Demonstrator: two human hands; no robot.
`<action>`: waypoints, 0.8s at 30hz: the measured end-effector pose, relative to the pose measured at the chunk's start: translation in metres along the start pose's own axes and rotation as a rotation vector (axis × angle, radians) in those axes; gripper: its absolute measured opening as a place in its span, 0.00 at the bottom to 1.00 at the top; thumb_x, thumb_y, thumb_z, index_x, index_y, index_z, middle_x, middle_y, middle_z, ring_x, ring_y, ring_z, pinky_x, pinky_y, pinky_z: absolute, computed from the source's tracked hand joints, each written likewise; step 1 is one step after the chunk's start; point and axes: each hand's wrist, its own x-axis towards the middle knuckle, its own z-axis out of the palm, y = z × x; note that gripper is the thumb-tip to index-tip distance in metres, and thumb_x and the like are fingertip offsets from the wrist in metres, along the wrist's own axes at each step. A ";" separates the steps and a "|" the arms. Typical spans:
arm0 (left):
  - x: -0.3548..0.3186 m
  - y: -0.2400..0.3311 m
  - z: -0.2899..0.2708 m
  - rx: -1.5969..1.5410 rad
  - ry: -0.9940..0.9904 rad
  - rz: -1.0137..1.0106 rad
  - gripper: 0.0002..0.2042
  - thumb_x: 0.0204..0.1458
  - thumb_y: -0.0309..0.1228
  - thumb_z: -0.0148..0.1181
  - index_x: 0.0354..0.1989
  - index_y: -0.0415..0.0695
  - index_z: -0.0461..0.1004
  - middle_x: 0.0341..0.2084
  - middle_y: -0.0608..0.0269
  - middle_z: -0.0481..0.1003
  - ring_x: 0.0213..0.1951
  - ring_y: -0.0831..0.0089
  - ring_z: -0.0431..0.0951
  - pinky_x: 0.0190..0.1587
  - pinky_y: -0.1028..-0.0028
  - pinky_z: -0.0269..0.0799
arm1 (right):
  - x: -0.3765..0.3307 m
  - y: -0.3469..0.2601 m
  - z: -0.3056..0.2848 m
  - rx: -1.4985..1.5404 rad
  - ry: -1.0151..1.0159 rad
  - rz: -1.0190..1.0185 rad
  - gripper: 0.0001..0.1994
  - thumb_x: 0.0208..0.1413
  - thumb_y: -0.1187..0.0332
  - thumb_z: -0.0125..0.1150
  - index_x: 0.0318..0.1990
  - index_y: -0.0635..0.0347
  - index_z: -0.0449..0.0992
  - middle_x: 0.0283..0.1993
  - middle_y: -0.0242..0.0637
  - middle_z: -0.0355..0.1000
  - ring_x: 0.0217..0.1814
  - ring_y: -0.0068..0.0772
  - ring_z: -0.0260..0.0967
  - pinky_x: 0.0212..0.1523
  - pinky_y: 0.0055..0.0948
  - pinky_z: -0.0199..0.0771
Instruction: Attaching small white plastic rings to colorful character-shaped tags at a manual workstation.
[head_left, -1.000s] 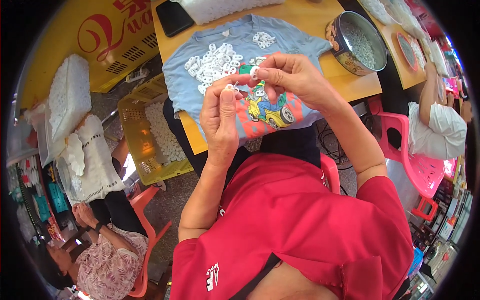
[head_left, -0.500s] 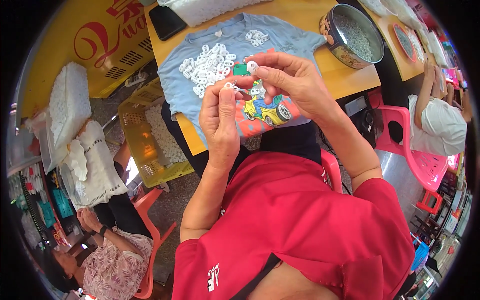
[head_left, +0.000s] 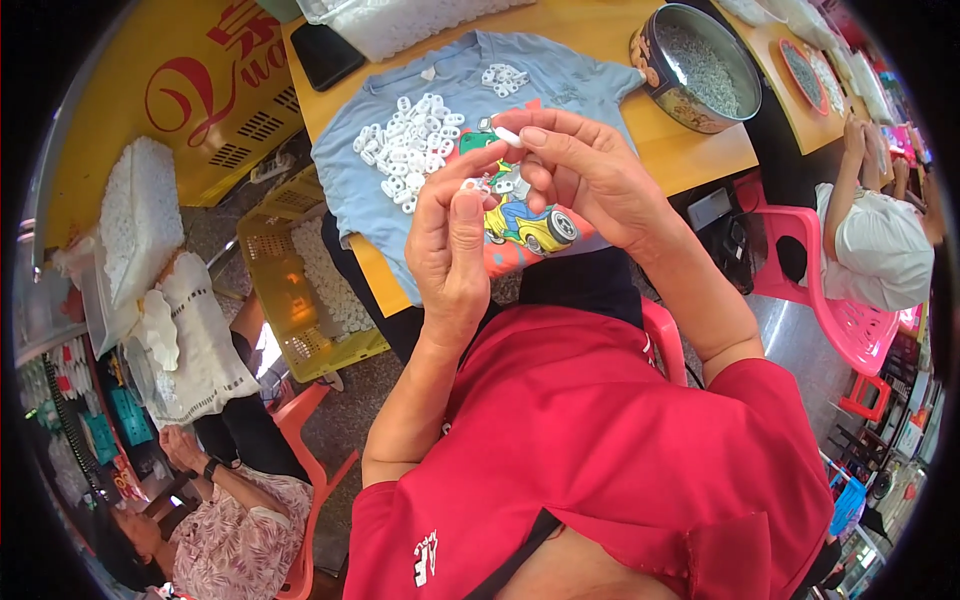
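Centre of the frame, the fingers of the left hand (head_left: 450, 260) pinch a small white part (head_left: 475, 185), mostly hidden and hard to make out. Up and right, the right hand's (head_left: 610, 190) fingers pinch a white piece (head_left: 508, 136) at their tips, its right end covered. Beyond, upper centre, a white heap (head_left: 410, 145) lies on a blue shirt (head_left: 355, 200); the top edge cuts off a white-filled container (head_left: 420, 22).

Left of the orange-yellow table (head_left: 695, 162) I see a yellow panel (head_left: 190, 165) with red lettering and dark slots; a pink plastic chair (head_left: 862, 335) stands at right, a coral chair (head_left: 295, 420) at left, and light glints on the grey floor (head_left: 785, 350)
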 end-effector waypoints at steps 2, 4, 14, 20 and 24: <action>0.001 0.002 0.003 0.014 -0.006 0.018 0.09 0.66 0.30 0.44 0.43 0.37 0.69 0.52 0.52 0.73 0.48 0.72 0.73 0.47 0.75 0.70 | -0.001 0.000 -0.001 -0.042 -0.011 -0.018 0.16 0.63 0.68 0.54 0.54 0.67 0.73 0.33 0.33 0.71 0.29 0.17 0.66 0.31 0.22 0.75; 0.001 0.002 0.002 0.010 -0.020 0.012 0.09 0.66 0.30 0.44 0.43 0.37 0.69 0.52 0.52 0.73 0.48 0.71 0.73 0.47 0.74 0.70 | -0.002 -0.002 -0.002 -0.094 -0.020 -0.053 0.15 0.63 0.68 0.54 0.54 0.67 0.74 0.32 0.32 0.70 0.29 0.18 0.67 0.32 0.23 0.75; 0.000 -0.006 -0.001 -0.017 -0.020 -0.021 0.10 0.66 0.30 0.44 0.44 0.36 0.69 0.53 0.51 0.71 0.49 0.71 0.74 0.48 0.73 0.73 | 0.004 -0.002 -0.005 -0.270 -0.012 -0.116 0.13 0.62 0.71 0.55 0.51 0.68 0.73 0.38 0.33 0.71 0.37 0.20 0.70 0.38 0.24 0.76; -0.001 -0.003 0.007 -0.034 0.012 -0.072 0.10 0.67 0.30 0.44 0.45 0.36 0.70 0.52 0.53 0.72 0.48 0.72 0.74 0.47 0.74 0.72 | 0.009 0.015 -0.009 -0.114 0.071 -0.197 0.13 0.62 0.71 0.57 0.52 0.67 0.73 0.42 0.36 0.73 0.39 0.21 0.70 0.41 0.23 0.75; -0.002 -0.005 0.007 -0.009 0.017 -0.097 0.10 0.67 0.30 0.44 0.44 0.36 0.70 0.49 0.56 0.73 0.46 0.74 0.74 0.46 0.75 0.72 | 0.005 0.019 -0.007 -0.175 0.092 -0.160 0.12 0.62 0.72 0.57 0.51 0.66 0.74 0.45 0.37 0.73 0.40 0.21 0.71 0.41 0.23 0.75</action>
